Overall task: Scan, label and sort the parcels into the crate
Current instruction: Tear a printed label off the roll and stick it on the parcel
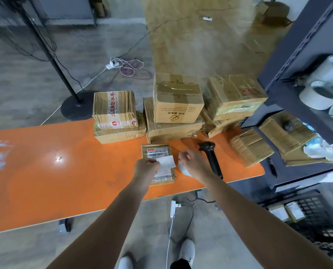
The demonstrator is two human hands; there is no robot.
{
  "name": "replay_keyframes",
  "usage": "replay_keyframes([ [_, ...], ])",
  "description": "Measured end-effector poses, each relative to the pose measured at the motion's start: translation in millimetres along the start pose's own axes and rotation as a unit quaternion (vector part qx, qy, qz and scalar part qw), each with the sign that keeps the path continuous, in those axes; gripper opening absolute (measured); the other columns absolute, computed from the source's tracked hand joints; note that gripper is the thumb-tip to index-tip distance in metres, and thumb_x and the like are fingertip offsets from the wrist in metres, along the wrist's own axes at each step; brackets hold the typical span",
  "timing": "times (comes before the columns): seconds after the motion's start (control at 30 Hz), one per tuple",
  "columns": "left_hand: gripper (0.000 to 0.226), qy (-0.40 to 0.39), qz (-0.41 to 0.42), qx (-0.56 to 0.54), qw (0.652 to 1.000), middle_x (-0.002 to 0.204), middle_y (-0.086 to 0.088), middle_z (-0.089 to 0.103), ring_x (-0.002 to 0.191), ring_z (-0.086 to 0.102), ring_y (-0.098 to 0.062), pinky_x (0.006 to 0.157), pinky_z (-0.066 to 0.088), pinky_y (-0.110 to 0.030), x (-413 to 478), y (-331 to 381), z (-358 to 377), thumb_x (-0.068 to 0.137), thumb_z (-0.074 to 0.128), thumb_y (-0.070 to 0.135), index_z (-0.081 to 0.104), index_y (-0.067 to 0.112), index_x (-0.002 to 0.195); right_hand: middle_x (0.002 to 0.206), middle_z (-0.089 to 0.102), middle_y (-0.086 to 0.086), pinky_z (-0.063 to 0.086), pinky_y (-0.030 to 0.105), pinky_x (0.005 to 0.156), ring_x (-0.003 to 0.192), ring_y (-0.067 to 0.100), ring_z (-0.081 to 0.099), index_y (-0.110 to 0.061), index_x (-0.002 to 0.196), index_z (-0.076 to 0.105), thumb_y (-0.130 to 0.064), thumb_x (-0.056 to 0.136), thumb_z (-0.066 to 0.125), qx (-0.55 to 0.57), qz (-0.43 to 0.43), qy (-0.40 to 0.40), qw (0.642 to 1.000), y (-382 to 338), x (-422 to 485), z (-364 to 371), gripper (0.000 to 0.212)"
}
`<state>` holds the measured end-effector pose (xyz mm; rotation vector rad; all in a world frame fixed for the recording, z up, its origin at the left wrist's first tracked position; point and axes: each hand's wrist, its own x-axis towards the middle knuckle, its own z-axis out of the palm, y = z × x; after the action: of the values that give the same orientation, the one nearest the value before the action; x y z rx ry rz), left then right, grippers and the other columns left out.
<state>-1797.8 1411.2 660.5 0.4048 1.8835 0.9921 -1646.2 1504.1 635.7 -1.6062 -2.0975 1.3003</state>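
While left grip [146, 168] pinches a label [168, 162] over the parcel [157, 150], right grip [192, 163] curls, hold unclear.

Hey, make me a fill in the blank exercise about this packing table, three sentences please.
1. The white label is pinched by the fingers of the person's ___ hand.
2. The black scanner lies on a table coloured ___.
3. The black crate stands on the floor at the person's ___ side.
Missing words: left; orange; right.

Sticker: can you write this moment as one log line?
step: labelling | left hand: pinches label over small parcel | right hand: curled, grip unclear | scanner: lying on table
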Motion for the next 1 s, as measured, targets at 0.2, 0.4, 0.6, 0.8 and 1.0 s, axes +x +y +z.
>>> replay_keyframes([
  [0.2, 0.017, -0.017, -0.011, -0.005, 1.000, 0.056, -0.003, 0.050, 0.051, 0.041, -0.017, 0.049, 0.034, -0.022, -3, -5, -10, 0.081, 0.056, -0.003, 0.065, 0.007, 0.070, 0.096, 0.067, -0.005, 0.041, 0.013, 0.065, 0.087, 0.007, 0.061, -0.015, 0.097, 0.062, -0.032, 0.097, 0.058, 0.009, -0.045, -0.009, 0.999, -10, -13, 17, 0.017],
  [0.4, 0.013, -0.030, -0.023, 0.016, 0.999, 0.057, -0.005, 0.055, 0.052, 0.045, -0.017, 0.047, 0.034, -0.022, -8, -21, -15, 0.079, 0.062, -0.005, 0.069, 0.006, 0.079, 0.084, 0.056, -0.013, 0.037, 0.013, 0.061, 0.080, 0.004, 0.054, -0.017, 0.095, 0.058, -0.027, 0.098, 0.057, -0.040, -0.030, -0.020, 0.999, -5, -24, 29, 0.011],
  [0.6, 0.019, -0.003, 0.021, 0.092, 0.996, 0.074, -0.004, 0.066, 0.057, 0.055, -0.018, 0.051, 0.036, -0.021, -6, -32, -20, 0.070, 0.075, 0.008, 0.070, 0.016, 0.085, 0.094, 0.061, -0.005, 0.044, 0.021, 0.068, 0.090, 0.013, 0.059, -0.011, 0.107, 0.063, -0.029, 0.099, 0.054, -0.071, -0.030, -0.022, 0.997, -2, -30, 39, 0.021],
  [0.8, 0.013, 0.023, 0.051, 0.140, 0.989, 0.063, 0.007, 0.064, 0.057, 0.055, -0.015, 0.052, 0.038, -0.023, 1, -32, -25, 0.078, 0.068, 0.012, 0.068, 0.024, 0.073, 0.088, 0.067, -0.001, 0.049, 0.026, 0.068, 0.082, 0.015, 0.063, -0.012, 0.098, 0.066, -0.027, 0.096, 0.058, -0.067, -0.026, 0.002, 0.997, -12, -26, 46, 0.016],
  [1.0, 0.014, 0.055, 0.050, 0.190, 0.979, 0.082, 0.005, 0.065, 0.073, 0.058, -0.017, 0.050, 0.035, -0.022, 11, -36, -25, 0.085, 0.055, 0.020, 0.067, 0.022, 0.093, 0.088, 0.069, 0.004, 0.056, 0.040, 0.072, 0.080, 0.020, 0.065, -0.012, 0.097, 0.068, -0.028, 0.094, 0.059, -0.084, -0.015, 0.023, 0.996, -19, -13, 57, 0.019],
])
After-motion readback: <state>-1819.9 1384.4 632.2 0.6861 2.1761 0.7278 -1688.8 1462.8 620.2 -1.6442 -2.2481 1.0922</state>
